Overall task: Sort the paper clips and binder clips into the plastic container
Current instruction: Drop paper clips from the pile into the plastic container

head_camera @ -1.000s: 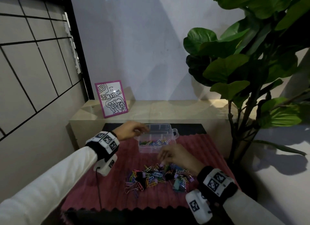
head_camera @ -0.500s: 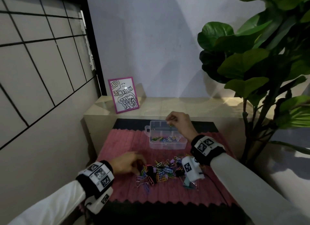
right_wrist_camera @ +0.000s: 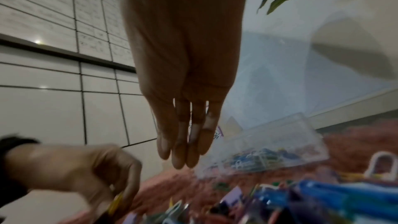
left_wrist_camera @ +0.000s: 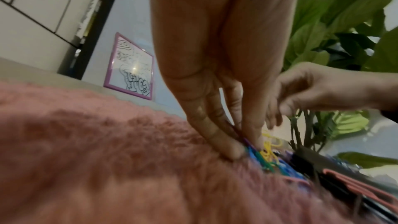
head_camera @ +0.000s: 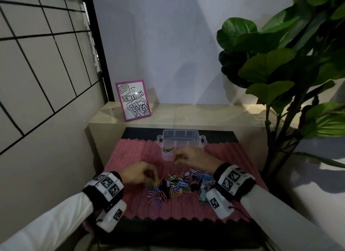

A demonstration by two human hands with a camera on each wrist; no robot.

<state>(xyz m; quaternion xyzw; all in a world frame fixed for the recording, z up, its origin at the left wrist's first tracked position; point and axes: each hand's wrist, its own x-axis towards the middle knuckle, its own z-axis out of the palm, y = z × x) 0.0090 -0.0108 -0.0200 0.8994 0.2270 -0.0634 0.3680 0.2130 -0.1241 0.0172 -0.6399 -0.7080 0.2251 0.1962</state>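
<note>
While the left hand [head_camera: 139, 173] pinched paper clips [left_wrist_camera: 267, 152] at the left edge of the clip pile [head_camera: 182, 185] mid-mat, the right hand [head_camera: 194, 156] hung with straight, relaxed fingers [right_wrist_camera: 185, 149] above the pile. Beyond them the plastic container [head_camera: 182, 138], some clips inside, sat near the far edge of the pink mat [head_camera: 130, 157].

The framed picture [head_camera: 133, 100] carries bubble lettering, mirrored and not legible.

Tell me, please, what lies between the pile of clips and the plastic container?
In the head view, a strip of bare pink mat separates the pile of clips from the plastic container; the right hand hangs above that strip, in front of the container.
</note>
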